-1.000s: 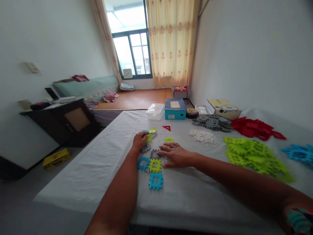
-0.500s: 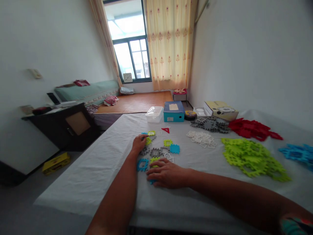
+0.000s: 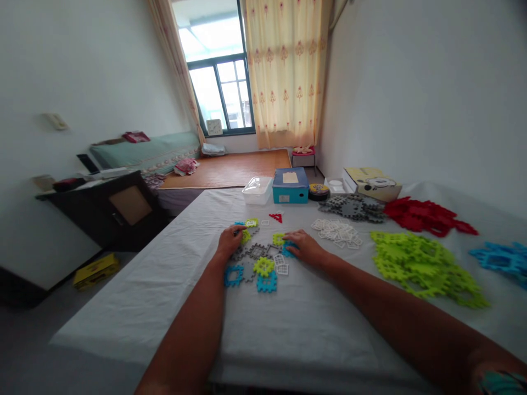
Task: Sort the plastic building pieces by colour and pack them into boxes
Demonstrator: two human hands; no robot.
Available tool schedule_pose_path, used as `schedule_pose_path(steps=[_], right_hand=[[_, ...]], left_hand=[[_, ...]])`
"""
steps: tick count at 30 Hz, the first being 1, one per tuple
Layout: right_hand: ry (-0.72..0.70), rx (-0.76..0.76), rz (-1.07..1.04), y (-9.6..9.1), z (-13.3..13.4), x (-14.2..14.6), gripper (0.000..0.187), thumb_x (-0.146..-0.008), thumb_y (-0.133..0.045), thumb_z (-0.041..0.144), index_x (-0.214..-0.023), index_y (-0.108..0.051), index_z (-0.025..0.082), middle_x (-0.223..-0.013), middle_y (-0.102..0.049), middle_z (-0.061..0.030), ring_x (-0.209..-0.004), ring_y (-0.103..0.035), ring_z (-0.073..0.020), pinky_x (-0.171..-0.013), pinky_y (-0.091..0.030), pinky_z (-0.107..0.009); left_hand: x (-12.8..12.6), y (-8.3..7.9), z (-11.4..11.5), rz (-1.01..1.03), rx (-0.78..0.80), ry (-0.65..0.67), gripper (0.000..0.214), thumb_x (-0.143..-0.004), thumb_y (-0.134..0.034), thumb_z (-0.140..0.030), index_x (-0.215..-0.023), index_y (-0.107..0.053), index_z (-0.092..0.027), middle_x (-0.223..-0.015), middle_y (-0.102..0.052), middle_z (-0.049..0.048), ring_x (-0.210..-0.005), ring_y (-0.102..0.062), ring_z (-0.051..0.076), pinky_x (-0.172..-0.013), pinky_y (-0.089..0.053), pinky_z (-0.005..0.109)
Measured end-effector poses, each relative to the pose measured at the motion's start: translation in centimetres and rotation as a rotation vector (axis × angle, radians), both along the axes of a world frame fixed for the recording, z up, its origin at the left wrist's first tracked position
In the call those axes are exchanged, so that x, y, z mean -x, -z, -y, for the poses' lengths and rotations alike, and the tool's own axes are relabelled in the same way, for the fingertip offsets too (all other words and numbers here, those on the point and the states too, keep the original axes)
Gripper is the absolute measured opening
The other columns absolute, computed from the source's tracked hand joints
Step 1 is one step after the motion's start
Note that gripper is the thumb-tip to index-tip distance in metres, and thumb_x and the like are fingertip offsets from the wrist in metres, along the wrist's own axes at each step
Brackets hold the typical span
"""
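Note:
Flat interlocking plastic tiles lie in a loose cluster on the white-covered table. My left hand [image 3: 229,241] is at the far left of the cluster, its curled fingers closed at the edge of a green tile [image 3: 246,236]. Its index finger reaches toward another green tile [image 3: 252,223] with a white insert. My right hand [image 3: 303,248] covers much of a blue tile [image 3: 290,248], its fingers bent over it beside a green tile [image 3: 279,238]. Grey tiles [image 3: 258,251] lie between my hands. Nearer me are a blue frame tile [image 3: 233,276], a green tile [image 3: 263,266] and a blue tile [image 3: 267,282].
White window pieces [image 3: 281,265] lie below my right hand, and a red triangle [image 3: 275,218] lies beyond. Piles of white [image 3: 337,232], grey [image 3: 349,207], red [image 3: 426,216] and green pieces [image 3: 424,269] spread rightward. A clear container [image 3: 257,190] and a blue box [image 3: 290,186] stand behind.
My right hand has moved away from the near tiles, forward and to the right, onto the blue tile. That uncovers the near green and blue tiles. My left hand stays about where it was.

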State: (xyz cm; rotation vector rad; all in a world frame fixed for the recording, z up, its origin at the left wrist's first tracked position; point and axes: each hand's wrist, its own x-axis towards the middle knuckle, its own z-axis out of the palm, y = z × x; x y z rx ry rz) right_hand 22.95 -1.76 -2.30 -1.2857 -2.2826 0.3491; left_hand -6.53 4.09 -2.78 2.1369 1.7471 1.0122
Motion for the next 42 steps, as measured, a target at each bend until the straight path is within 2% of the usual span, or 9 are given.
schedule_pose_path(steps=[4, 10, 14, 18, 25, 28, 32, 39, 42], right_hand=[[0.018, 0.068, -0.172, 0.2, -0.4, -0.5, 0.040, -0.081, -0.053, 0.010, -0.118, -0.064, 0.022, -0.109, -0.070, -0.0050, -0.087, -0.066, -0.0169, -0.089, -0.049, -0.034], [0.151, 0.054, -0.259, -0.4, -0.9, -0.9, 0.035, -0.081, -0.051, 0.011, -0.111, -0.066, 0.021, -0.106, -0.071, -0.0042, -0.080, -0.066, -0.0162, -0.082, -0.051, -0.032], [0.077, 0.089, -0.144, -0.7, -0.9, -1.5, 0.023, -0.084, -0.059, 0.027, -0.105, -0.068, 0.022, -0.102, -0.071, -0.0046, -0.079, -0.065, -0.0166, -0.077, -0.050, -0.030], [-0.104, 0.147, 0.027, -0.8, -0.8, -2.1, 0.048, -0.065, -0.079, 0.038, -0.108, -0.068, 0.019, -0.105, -0.067, -0.0089, -0.088, -0.062, -0.0202, -0.082, -0.048, -0.032], [-0.022, 0.196, -0.010, -0.9, -0.7, -2.1, 0.048, -0.059, -0.083, 0.035, -0.103, -0.070, 0.020, -0.098, -0.062, -0.0059, -0.084, -0.059, -0.0180, -0.077, -0.047, -0.030], [0.005, 0.205, -0.055, -0.5, -0.8, -2.2, 0.038, -0.062, -0.080, 0.034, -0.096, -0.071, 0.021, -0.093, -0.064, -0.0029, -0.082, -0.059, -0.0172, -0.075, -0.046, -0.028], [0.028, 0.158, -0.102, -0.1, -0.8, -2.2, 0.021, -0.078, -0.065, 0.031, -0.096, -0.070, 0.020, -0.081, -0.066, -0.0009, -0.075, -0.058, -0.0151, -0.070, -0.044, -0.026], [0.123, 0.128, 0.018, 0.0, 0.6, -1.2, 0.030, -0.091, -0.048, 0.038, -0.105, -0.068, 0.020, -0.092, -0.071, -0.0059, -0.079, -0.061, -0.0179, -0.071, -0.042, -0.027], [0.041, 0.182, -0.021, -0.6, 2.6, -1.9, 0.030, -0.091, -0.046, 0.034, -0.108, -0.067, 0.019, -0.100, -0.070, -0.0077, -0.088, -0.062, -0.0187, -0.077, -0.043, -0.028]], left_hand=[[-0.1, 0.2, -0.1, 0.005, 0.004, -0.015, 0.031, -0.080, -0.051, -0.017, -0.100, -0.074, -0.023, -0.103, -0.074, 0.0017, -0.097, -0.067, 0.017, -0.090, -0.052, 0.028], [-0.1, 0.3, -0.2, 0.013, 0.011, -0.003, 0.032, -0.081, -0.050, -0.017, -0.101, -0.074, -0.022, -0.105, -0.073, 0.0023, -0.099, -0.066, 0.017, -0.092, -0.051, 0.028], [-0.1, 0.1, -0.2, 0.003, 0.020, -0.014, 0.031, -0.081, -0.050, -0.017, -0.101, -0.074, -0.022, -0.104, -0.073, 0.0019, -0.099, -0.066, 0.018, -0.092, -0.052, 0.030], [-0.3, -0.2, 0.0, -0.021, 0.019, -0.015, 0.031, -0.081, -0.051, -0.017, -0.101, -0.074, -0.021, -0.104, -0.073, 0.0027, -0.097, -0.067, 0.018, -0.092, -0.051, 0.030], [-0.4, -0.6, 0.2, -0.030, 0.012, -0.017, 0.030, -0.080, -0.052, -0.016, -0.099, -0.075, -0.022, -0.104, -0.074, 0.0027, -0.098, -0.066, 0.020, -0.093, -0.050, 0.031], [-0.3, -0.6, 0.2, -0.021, 0.011, -0.020, 0.031, -0.079, -0.052, -0.015, -0.098, -0.075, -0.023, -0.103, -0.074, 0.0013, -0.099, -0.066, 0.019, -0.094, -0.050, 0.031], [-0.1, -0.4, 0.1, -0.005, 0.004, -0.018, 0.033, -0.077, -0.051, -0.014, -0.097, -0.075, -0.022, -0.102, -0.074, 0.0024, -0.097, -0.067, 0.019, -0.093, -0.051, 0.030], [0.2, 0.1, -0.4, -0.029, 0.010, -0.026, 0.032, -0.081, -0.050, -0.019, -0.101, -0.074, -0.021, -0.103, -0.074, 0.0034, -0.096, -0.067, 0.020, -0.091, -0.051, 0.030], [0.2, 0.2, -0.5, -0.039, 0.013, -0.019, 0.033, -0.081, -0.049, -0.019, -0.101, -0.074, -0.021, -0.106, -0.074, 0.0032, -0.097, -0.067, 0.019, -0.091, -0.051, 0.030]])
